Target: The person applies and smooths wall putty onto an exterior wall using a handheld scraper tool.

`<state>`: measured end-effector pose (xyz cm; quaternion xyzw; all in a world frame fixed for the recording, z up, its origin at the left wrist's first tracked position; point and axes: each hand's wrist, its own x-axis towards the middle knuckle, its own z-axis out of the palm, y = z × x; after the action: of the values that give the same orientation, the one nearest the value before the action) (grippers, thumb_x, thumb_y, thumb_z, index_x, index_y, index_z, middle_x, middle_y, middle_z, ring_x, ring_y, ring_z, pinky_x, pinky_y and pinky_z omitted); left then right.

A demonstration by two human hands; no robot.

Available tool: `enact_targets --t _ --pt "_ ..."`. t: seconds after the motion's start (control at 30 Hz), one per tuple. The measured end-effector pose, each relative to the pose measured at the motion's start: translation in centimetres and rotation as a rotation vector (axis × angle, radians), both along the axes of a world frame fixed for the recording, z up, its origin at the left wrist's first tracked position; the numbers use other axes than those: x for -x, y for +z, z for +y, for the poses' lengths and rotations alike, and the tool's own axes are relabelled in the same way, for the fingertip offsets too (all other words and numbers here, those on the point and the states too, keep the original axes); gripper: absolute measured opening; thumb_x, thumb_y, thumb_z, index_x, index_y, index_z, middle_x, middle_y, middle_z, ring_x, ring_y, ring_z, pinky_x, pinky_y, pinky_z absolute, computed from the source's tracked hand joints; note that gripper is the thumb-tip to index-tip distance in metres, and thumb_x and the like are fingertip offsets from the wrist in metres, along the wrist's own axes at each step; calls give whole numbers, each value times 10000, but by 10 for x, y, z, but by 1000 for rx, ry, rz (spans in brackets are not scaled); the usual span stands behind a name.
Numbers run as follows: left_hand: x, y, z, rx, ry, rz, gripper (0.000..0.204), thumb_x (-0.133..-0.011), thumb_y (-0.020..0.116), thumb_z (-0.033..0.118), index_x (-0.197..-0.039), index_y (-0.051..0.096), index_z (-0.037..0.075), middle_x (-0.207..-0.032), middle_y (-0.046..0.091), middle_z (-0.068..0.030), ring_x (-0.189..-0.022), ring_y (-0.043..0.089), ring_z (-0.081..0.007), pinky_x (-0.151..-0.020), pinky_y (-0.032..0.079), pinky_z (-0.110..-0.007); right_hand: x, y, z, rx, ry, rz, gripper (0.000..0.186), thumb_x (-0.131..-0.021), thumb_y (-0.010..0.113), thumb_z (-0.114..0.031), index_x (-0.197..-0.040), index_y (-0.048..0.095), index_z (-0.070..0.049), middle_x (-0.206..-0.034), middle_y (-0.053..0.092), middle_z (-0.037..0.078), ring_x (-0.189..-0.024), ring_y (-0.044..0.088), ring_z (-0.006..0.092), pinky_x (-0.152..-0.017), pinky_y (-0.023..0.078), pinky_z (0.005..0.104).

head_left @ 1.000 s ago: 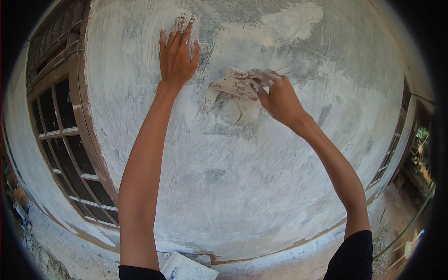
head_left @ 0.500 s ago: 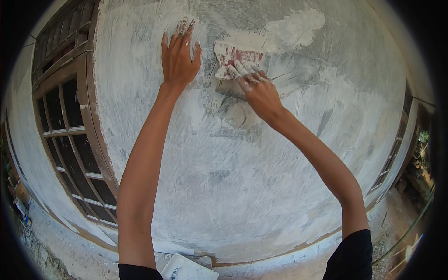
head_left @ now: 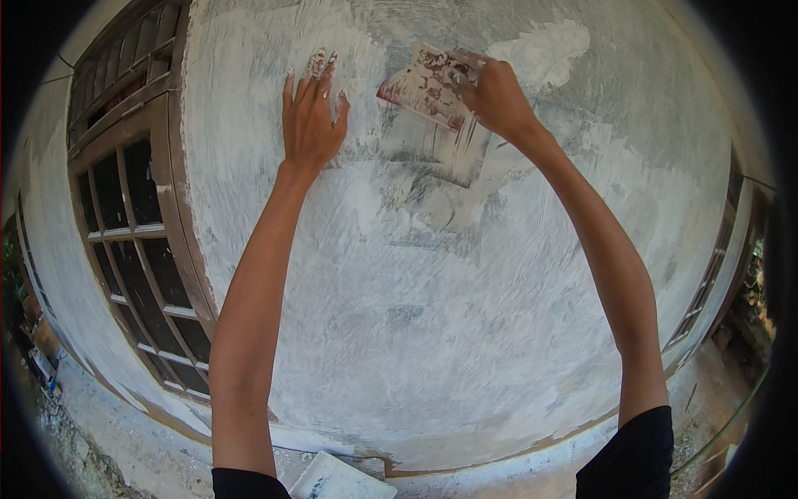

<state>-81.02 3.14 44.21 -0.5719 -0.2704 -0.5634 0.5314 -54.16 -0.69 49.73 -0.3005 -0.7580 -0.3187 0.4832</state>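
Before me stands a wall (head_left: 399, 349) with patchy white and grey filler smeared over it. My left hand (head_left: 312, 125) lies spread on the wall, its fingertips caked in white paste and nothing in it. To its right, my right hand (head_left: 490, 91) grips a flat putty scraper (head_left: 426, 83), reddish and crusted with white paste. The scraper is tilted, with its long edge toward the lower left, at the wall. A fresh smeared patch (head_left: 440, 154) shows just below the blade. A thicker pale blot of filler (head_left: 553, 51) lies beyond my right hand.
A brown wooden window frame with dark panes (head_left: 133, 200) borders the wall on the left. At the wall's foot lies a white, stained slab or container (head_left: 342, 478). Another window (head_left: 706, 258) appears at the far right, and a dark hose (head_left: 731, 416) runs over the ground.
My right hand has moved up and right and turned the scraper to a slant, leaving paste marks below it. My left hand stays on the wall.
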Motion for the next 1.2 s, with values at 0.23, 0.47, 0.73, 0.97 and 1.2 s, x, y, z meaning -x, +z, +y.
enact_targets --t 0.23,0.47,0.73,0.97,1.2 --pt "22 -10 -6 -6 23 -7 465 -885 528 123 -1308 440 -50 -1339 474 -215 -1229 451 -335 -1115 204 -469 22 -5 -42 -371 106 131 200 -809 592 -58 -986 633 26 -854 634 256 -744 623 380 -656 495 422" --pt "11 -28 -33 38 -20 30 569 -817 595 127 -1331 414 -35 -1320 482 -219 -1206 455 -331 -1105 220 -471 16 -218 5 -133 -261 -539 361 -811 565 -60 -1165 597 -1 -1313 522 181 -1198 525 309 -996 433 404" --pt "-64 -127 -150 869 -140 466 710 -757 688 174 -1357 372 -37 -1314 460 -249 -1244 407 -376 -1113 231 -460 -18 -232 -57 -105 -19 -334 262 -790 597 -79 -1046 643 -54 -1046 661 136 -997 628 276 -886 503 433" --pt "-98 -114 -128 705 139 452 395 -754 565 -78 -1149 574 -73 -940 630 -197 -932 586 -332 -858 460 -389 -44 -202 -37 -259 194 -298 309 -759 664 -81 -1057 597 -39 -957 659 128 -871 640 275 -834 517 384" --pt "-111 -24 -104 172 124 300 434 -750 575 -71 -1158 624 68 -865 636 -163 -790 601 -317 -732 505 -390 -145 -88 -29 -364 286 382 343 -905 580 -229 -1116 538 38 -1048 646 190 -930 642 319 -806 486 371"
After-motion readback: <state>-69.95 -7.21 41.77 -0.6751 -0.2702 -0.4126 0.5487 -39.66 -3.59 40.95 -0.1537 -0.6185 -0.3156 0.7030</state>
